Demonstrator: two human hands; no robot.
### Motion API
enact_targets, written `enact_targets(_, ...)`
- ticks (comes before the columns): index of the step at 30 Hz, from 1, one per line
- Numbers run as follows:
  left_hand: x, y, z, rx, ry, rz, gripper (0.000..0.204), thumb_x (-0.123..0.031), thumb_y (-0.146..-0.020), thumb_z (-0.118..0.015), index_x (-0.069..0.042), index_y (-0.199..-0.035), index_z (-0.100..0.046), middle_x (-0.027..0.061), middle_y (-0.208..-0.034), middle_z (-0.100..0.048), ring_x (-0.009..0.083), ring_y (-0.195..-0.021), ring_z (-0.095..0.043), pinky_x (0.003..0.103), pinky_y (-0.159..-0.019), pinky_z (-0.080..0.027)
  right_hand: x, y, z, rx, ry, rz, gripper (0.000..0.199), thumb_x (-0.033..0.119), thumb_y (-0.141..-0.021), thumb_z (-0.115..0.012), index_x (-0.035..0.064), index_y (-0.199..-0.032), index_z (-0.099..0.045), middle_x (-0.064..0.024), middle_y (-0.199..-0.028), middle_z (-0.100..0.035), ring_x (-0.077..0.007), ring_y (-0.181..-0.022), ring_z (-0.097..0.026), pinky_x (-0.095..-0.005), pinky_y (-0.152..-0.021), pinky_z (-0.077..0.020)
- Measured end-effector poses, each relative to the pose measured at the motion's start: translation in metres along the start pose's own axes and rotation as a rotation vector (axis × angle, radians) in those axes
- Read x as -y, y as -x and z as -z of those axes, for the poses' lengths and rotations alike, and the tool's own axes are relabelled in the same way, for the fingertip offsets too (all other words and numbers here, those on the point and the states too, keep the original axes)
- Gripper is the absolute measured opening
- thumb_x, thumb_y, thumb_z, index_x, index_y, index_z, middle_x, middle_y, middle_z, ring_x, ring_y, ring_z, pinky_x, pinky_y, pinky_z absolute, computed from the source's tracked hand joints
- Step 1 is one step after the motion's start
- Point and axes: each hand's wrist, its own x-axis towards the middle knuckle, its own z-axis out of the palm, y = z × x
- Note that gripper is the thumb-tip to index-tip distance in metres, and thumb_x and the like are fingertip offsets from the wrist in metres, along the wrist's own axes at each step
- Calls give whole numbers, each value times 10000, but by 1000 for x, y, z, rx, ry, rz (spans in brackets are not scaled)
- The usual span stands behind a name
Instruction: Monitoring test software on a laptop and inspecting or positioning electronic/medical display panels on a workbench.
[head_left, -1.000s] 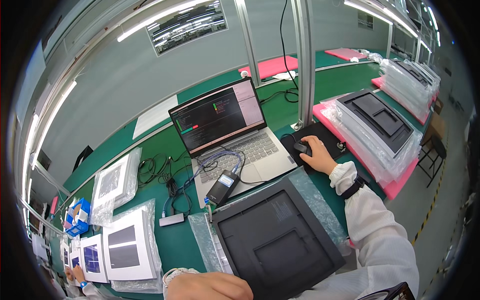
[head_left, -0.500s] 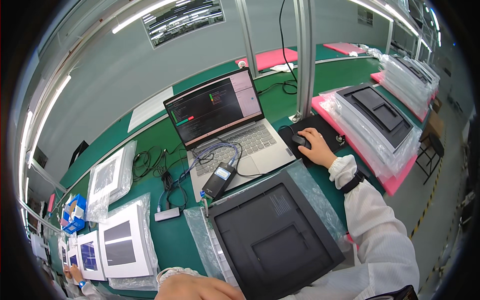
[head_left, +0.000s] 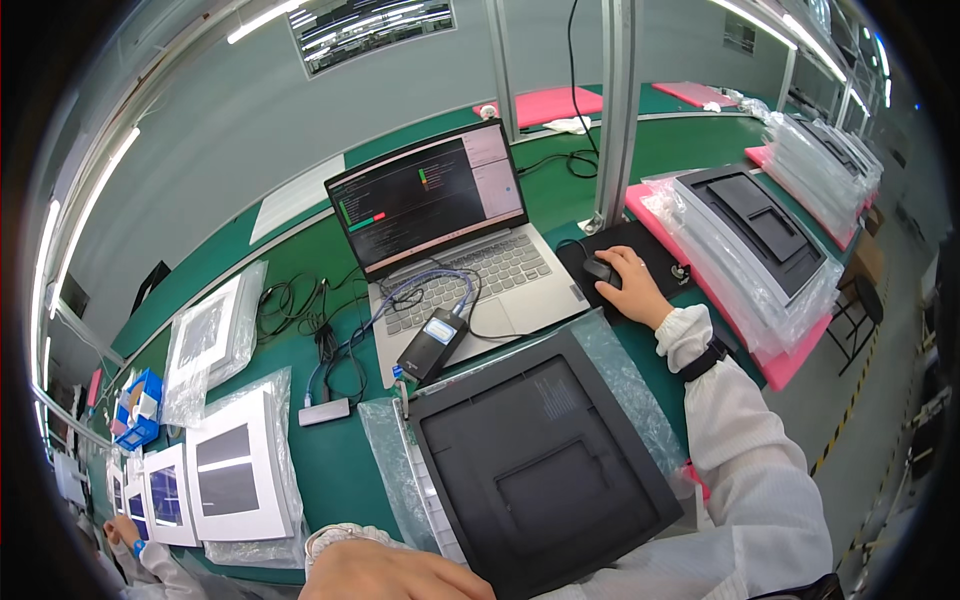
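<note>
My right hand (head_left: 637, 290) is closed over a black computer mouse (head_left: 600, 270) on a dark mouse pad (head_left: 655, 255). In front of me lies a large black plastic panel (head_left: 560, 490) with a recessed rectangle in its middle, resting on clear plastic wrap (head_left: 385, 440). At the bottom edge, my left hand (head_left: 395, 572) sits beside the panel's near left corner, back upward; its fingers are mostly cut off by the frame. An open laptop (head_left: 440, 210) stands beyond the panel, its screen lit. A small black box (head_left: 430, 348) with a pale label rests on the laptop's palm rest, with cables attached.
A grey hub (head_left: 324, 412) and tangled black cables (head_left: 320, 325) lie left of the laptop. White-framed panels (head_left: 240, 470) line the left side, near a blue bin (head_left: 138, 410) and another person's hand (head_left: 122, 530). Wrapped panels (head_left: 750, 235) are stacked on pink foam at right. A metal post (head_left: 617, 120) rises behind.
The view has shifted slightly, so the bench items sit a little farther left. My right hand stays on the mouse, and my left hand keeps its place by the panel.
</note>
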Motion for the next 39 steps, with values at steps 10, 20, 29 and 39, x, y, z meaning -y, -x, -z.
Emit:
enact_targets(10, 0, 1, 1, 75, 14, 1, 335, -356, -927, -538, -112, -704, -593, 124, -728, -589, 266, -552, -528, 380, -528, -418, 1, 1, 0, -7, -5, 13, 489, 217, -786, -672, 61, -1235, -559, -144, -1226, -491, -366, -1106, -507, -428, -973, -412)
enact_targets(20, 4, -1, 6, 146, 63, 17, 338, -375, -930, -537, -104, -739, -600, 127, -741, -601, 275, -562, -558, 400, -540, -439, -1, -1, -3, -35, -2, 0, 449, 214, -762, -691, 57, -1156, -544, -149, -1189, -509, -375, -1094, -512, -440, -950, -419)
enact_targets(29, -3, 9, 19, 217, 34, 39, 304, -390, -903, -600, -121, -764, -628, 79, -824, -629, 219, -678, -577, 367, -632, -439, -2, 2, -7, -32, 5, -23, 467, 256, -779, -677, 112, -1213, -582, -119, -1225, -484, -357, -1117, -500, -457, -958, -424)
enact_targets(39, 51, 128, 114, -1152, 67, -67, 260, -222, -962, -439, -136, -722, -386, -14, -589, -267, 110, -523, -279, 286, -548, -288, 3, 2, -4, -25, -17, -66, 491, 252, -769, -685, 100, -1216, -550, -119, -1220, -490, -366, -1107, -507, -457, -953, -430)
